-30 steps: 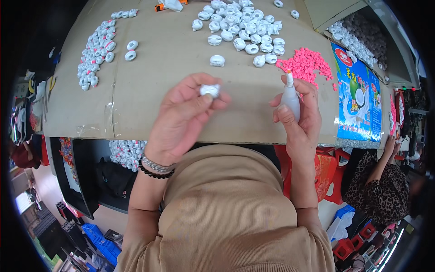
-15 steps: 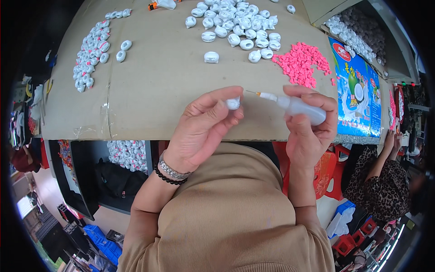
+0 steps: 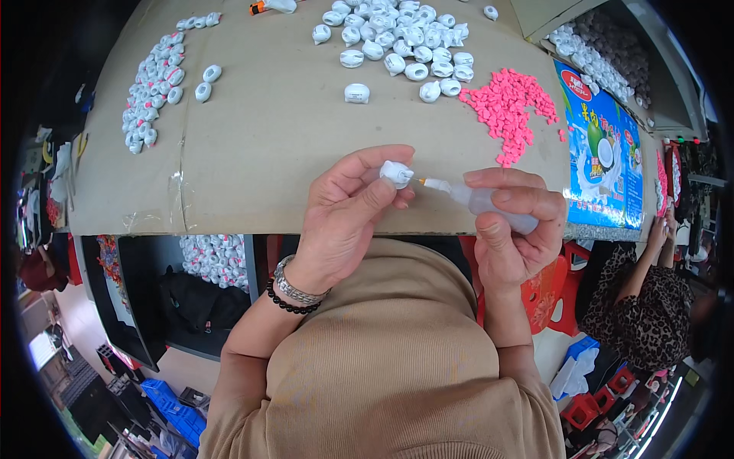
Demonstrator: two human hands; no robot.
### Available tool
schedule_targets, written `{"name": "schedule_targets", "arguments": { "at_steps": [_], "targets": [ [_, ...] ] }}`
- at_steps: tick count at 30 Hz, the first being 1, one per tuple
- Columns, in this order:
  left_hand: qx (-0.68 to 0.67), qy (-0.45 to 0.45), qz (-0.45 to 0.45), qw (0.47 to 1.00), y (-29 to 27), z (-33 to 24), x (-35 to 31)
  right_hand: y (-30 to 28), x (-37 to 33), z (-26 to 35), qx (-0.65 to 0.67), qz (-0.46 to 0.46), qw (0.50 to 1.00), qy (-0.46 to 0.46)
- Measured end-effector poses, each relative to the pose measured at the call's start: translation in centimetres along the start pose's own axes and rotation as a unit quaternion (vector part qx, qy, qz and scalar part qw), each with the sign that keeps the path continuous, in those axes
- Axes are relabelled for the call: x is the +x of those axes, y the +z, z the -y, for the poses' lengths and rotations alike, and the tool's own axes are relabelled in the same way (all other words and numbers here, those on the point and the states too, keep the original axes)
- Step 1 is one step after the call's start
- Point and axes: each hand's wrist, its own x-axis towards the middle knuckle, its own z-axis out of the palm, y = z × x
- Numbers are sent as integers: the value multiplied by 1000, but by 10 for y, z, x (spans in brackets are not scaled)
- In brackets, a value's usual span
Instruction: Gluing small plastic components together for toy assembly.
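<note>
A small rounded white plastic piece with pointed corners (image 3: 397, 173) is pinched between the thumb and fingers of my left hand (image 3: 348, 206). My right hand (image 3: 514, 222) is wrapped round a translucent squeeze bottle (image 3: 489, 202), tilted toward the left. The bottle's thin needle tip (image 3: 417, 180) meets the right side of the white piece, or lies right against it. Beyond my hands, one similar white piece (image 3: 356, 93) lies alone on the brown table (image 3: 267, 145). Small pink pieces (image 3: 511, 107) are heaped to the right of it.
A large pile of white pieces (image 3: 405, 38) spreads at the back. Rows of white pieces with pink bits (image 3: 154, 96) line the left. A blue printed sheet (image 3: 600, 153) covers the right end. An open drawer (image 3: 202, 306) hangs below left. A co-worker (image 3: 650, 306) sits at right.
My right hand has brought the bottle left and down, so its needle tip now reaches the white piece. My left hand has turned the piece to show more of it.
</note>
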Motion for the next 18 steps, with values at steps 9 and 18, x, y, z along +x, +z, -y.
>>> {"name": "schedule_targets", "arguments": {
  "at_steps": [9, 18],
  "targets": [
    [-12, -12, 6, 1000, 1, -2, -1, 1, 1, -1, -17, 15, 1000, -15],
    [-15, -18, 10, 1000, 1, 0, -1, 1, 0, -1, -31, 16, 999, -23]
  ]
}}
